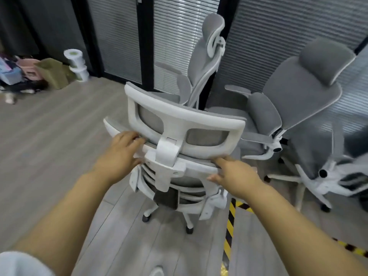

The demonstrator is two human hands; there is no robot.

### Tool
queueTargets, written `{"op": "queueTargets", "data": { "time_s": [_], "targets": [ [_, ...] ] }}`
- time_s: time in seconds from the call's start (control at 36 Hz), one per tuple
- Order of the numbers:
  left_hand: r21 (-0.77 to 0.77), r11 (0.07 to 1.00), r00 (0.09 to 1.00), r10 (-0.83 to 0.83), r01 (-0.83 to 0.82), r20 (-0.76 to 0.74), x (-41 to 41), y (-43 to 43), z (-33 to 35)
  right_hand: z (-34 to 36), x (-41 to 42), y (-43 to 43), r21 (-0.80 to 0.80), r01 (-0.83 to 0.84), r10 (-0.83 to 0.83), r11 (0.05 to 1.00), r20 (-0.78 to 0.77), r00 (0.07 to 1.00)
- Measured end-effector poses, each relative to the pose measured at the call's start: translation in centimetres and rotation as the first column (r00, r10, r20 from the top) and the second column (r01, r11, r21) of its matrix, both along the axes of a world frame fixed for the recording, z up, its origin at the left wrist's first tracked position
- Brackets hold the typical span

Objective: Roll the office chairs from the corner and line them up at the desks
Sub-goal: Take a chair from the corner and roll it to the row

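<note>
A white-framed office chair (179,124) with grey mesh stands right in front of me, its back and headrest facing me. My left hand (119,154) grips the top edge of the backrest left of the headrest post. On the right side of that edge, my right hand (233,174) holds the same rim with fingers curled over it. Two more grey chairs stand behind it: one (207,62) turned sideways against the glass wall, another (298,96) at the right facing me. A further chair's back (322,172) shows at the far right, blurred.
Glass walls with shut blinds and black frames (147,36) close the corner behind the chairs. Boxes, a green bag (53,72) and white tubs (76,64) lie at the left wall. Yellow-black tape (231,222) runs along the floor. Wood-look floor (49,136) stretches to the left.
</note>
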State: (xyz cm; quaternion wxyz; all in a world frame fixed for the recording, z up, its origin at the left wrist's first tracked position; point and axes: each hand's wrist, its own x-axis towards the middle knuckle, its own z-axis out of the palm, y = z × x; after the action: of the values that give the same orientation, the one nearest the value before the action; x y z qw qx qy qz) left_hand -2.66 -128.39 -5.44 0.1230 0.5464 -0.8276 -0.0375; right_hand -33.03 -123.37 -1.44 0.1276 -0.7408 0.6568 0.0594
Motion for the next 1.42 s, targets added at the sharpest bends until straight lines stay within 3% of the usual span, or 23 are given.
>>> {"op": "queueTargets", "data": {
  "time_s": [0.14,0.39,0.83,1.25,1.42],
  "targets": [
    [-0.101,0.994,0.996,-0.058,0.052,-0.064,-0.3,-0.1,-0.5,-0.7,0.2,1.4,-0.044,0.046,-0.045,0.998,0.011,0.999],
    [-0.142,0.988,0.991,-0.076,0.060,-0.114,-0.2,2.4,-0.4,-0.8,0.9,5.0,-0.083,0.127,-0.126,0.988,0.022,0.992],
    [-0.177,0.980,0.976,-0.122,0.090,-0.179,-0.2,16.0,-0.7,-1.2,2.3,21.5,-0.172,0.307,-0.287,0.936,0.130,0.949],
    [-0.149,0.941,0.924,-0.329,0.303,-0.197,1.1,26.1,0.1,-1.4,6.3,37.1,-0.182,0.619,-0.578,0.764,0.236,0.781],
    [-0.167,0.902,0.885,-0.426,0.399,-0.188,2.6,28.4,0.3,-1.5,10.2,41.9,-0.159,0.785,-0.706,0.599,0.359,0.611]
  ]
}}
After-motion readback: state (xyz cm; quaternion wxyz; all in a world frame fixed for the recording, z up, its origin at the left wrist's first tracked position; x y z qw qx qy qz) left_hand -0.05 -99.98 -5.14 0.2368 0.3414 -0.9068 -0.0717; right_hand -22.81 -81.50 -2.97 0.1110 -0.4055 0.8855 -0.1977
